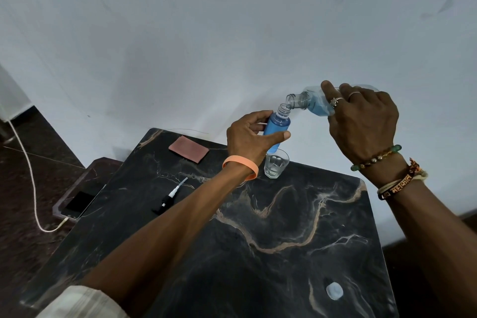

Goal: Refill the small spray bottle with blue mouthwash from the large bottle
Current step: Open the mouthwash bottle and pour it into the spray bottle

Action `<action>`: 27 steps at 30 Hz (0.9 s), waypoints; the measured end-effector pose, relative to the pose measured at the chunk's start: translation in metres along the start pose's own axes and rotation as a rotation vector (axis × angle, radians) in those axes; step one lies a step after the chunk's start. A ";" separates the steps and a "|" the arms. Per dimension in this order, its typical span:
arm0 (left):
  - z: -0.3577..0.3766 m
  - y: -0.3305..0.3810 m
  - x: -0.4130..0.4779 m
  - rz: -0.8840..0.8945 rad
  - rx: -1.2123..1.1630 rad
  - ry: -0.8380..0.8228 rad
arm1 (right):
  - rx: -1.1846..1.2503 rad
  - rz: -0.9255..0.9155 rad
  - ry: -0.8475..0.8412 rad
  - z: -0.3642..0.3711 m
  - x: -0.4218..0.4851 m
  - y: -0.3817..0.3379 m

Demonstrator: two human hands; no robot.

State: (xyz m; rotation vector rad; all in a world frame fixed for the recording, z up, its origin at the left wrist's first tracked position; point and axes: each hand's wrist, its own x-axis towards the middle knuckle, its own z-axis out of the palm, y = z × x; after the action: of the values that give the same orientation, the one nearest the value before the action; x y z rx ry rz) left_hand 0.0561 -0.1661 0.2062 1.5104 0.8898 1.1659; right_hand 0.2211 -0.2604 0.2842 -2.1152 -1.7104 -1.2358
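My left hand (249, 135) grips the small clear bottle (277, 128), tilted, capless and mostly full of blue liquid, above the table. My right hand (361, 121) holds the large clear bottle (313, 103) tipped nearly sideways, with its open mouth just above and right of the small bottle's neck. Blue mouthwash lies low in the large bottle's body. No stream is visible between the two mouths. The black-and-white spray pump (170, 195) lies on the table to the left. A pale round cap (334, 291) lies near the front.
A black marble table (271, 227) carries a small empty glass (275, 166) right below the bottles and a reddish cloth (188, 148) at the back. A phone (77, 204) on a white cable lies on a lower ledge to the left. A white wall stands behind.
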 end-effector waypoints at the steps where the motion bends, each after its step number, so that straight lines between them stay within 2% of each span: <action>1: 0.000 0.000 0.000 0.000 -0.002 0.001 | -0.001 -0.002 0.002 0.000 0.000 0.000; 22: 0.002 -0.004 0.002 -0.011 0.018 -0.009 | 0.012 0.003 -0.012 0.004 -0.003 0.001; 27: 0.002 -0.010 0.001 -0.025 0.020 -0.005 | 0.118 0.077 -0.053 0.013 -0.013 -0.004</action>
State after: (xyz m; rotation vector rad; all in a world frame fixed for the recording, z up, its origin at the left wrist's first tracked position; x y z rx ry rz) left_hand 0.0581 -0.1635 0.1963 1.5137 0.9163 1.1381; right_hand 0.2235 -0.2609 0.2660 -2.1406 -1.6620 -1.0414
